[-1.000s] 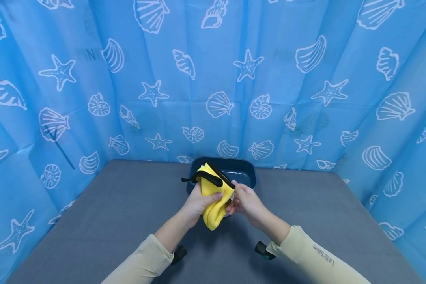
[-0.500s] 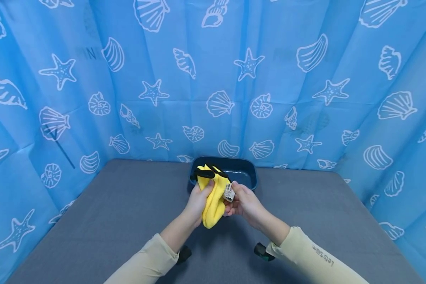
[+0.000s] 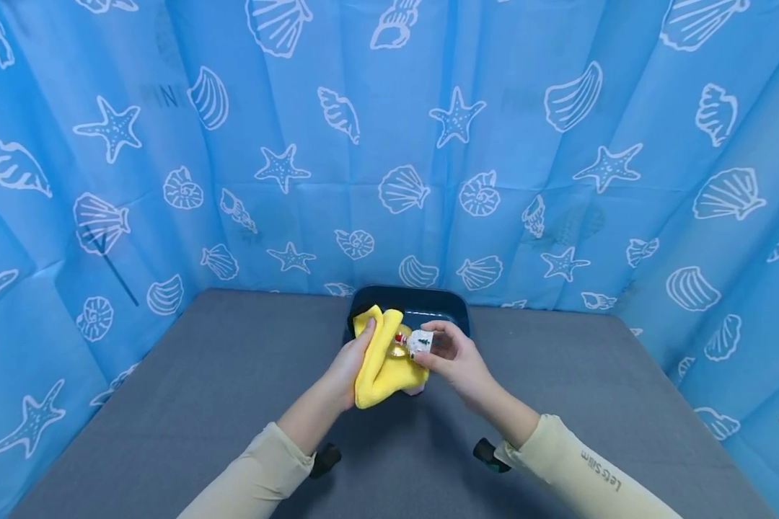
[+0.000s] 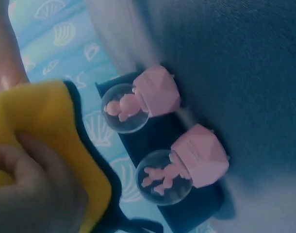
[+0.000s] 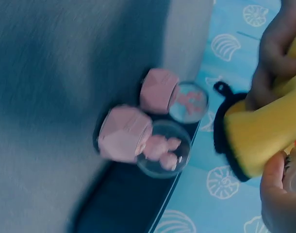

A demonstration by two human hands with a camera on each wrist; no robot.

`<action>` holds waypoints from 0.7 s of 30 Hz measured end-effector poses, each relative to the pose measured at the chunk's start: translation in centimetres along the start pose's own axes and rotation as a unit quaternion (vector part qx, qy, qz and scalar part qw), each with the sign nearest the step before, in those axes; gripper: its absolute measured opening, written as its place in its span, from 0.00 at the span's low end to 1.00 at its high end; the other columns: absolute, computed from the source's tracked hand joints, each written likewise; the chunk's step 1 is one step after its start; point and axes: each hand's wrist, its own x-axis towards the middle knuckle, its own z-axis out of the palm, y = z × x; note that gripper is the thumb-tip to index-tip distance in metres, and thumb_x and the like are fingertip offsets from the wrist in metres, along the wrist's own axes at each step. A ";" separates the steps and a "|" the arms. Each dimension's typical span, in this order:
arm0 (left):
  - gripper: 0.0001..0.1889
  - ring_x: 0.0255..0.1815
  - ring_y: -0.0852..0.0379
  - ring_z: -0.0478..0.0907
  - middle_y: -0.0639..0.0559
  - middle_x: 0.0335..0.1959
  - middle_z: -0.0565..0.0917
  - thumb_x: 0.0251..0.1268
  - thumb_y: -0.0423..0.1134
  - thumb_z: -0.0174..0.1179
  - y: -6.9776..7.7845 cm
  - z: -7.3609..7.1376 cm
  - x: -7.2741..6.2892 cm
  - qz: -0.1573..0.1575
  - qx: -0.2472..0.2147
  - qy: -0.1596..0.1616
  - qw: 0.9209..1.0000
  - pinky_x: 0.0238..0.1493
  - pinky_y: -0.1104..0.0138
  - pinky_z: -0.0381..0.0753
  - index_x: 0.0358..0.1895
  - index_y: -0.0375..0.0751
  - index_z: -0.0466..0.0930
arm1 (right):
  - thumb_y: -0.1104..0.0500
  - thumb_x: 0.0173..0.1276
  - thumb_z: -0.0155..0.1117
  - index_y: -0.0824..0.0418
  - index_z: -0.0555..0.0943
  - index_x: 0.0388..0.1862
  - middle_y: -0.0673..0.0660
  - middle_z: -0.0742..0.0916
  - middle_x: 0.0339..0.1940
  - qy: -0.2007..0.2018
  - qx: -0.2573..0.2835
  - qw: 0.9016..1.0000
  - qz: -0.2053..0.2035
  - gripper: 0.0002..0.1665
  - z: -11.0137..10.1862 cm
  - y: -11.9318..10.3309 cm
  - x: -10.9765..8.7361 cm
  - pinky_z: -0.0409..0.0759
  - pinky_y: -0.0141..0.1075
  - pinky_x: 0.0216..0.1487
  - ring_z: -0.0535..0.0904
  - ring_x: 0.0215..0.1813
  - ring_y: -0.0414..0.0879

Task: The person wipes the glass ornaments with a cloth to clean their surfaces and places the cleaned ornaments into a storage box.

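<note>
My left hand (image 3: 347, 367) grips a yellow cloth (image 3: 378, 375) with black edging, folded and draped over the fingers. My right hand (image 3: 459, 360) pinches the white base of a small snow globe (image 3: 420, 342), tilted on its side. Its clear dome, with a red and white figure inside, lies against the cloth. In the left wrist view, two snow globes with faceted pink bases, a nearer one (image 4: 199, 155) and another (image 4: 157, 91), stand on the table below the hands. The head view shows only a bit of pink (image 3: 415, 390) under the cloth.
A dark blue rectangular bin (image 3: 453, 306) stands at the back of the grey table (image 3: 253, 360), behind the hands. A blue curtain (image 3: 311, 231) with white shell and starfish prints hangs along the back and both sides.
The cloth has been opened out from around the snow globe, so its dome now shows. My right hand has turned and now pinches the white base from the right.
</note>
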 end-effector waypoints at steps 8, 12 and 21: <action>0.33 0.43 0.59 0.81 0.49 0.44 0.79 0.70 0.60 0.52 0.2 0.1 -0.6 -0.013 0.011 -0.067 0.998 0.47 0.67 0.80 0.61 0.33 0.66 | 0.75 0.61 0.65 0.72 0.71 0.54 0.69 0.75 0.58 -0.054 -0.082 0.988 -0.123 0.22 -0.4 1.0 0.2 0.79 0.36 0.51 0.78 0.52 0.56; 0.26 0.45 0.57 0.81 0.46 0.47 0.80 0.73 0.51 0.52 -0.1 0.6 -0.5 0.000 -0.022 -0.039 0.999 0.51 0.63 0.80 0.61 0.32 0.66 | 0.76 0.58 0.67 0.71 0.73 0.50 0.69 0.76 0.58 -0.052 -0.114 0.982 -0.142 0.21 -0.1 1.4 0.0 0.79 0.39 0.52 0.78 0.52 0.57; 0.21 0.42 0.56 0.81 0.43 0.46 0.78 0.74 0.45 0.52 -0.4 1.1 -0.1 0.019 -0.008 0.068 0.997 0.48 0.63 0.80 0.59 0.31 0.68 | 0.80 0.53 0.68 0.66 0.75 0.45 0.68 0.77 0.57 -0.069 -0.135 0.964 -0.221 0.22 0.0 1.5 -0.5 0.79 0.34 0.53 0.76 0.53 0.46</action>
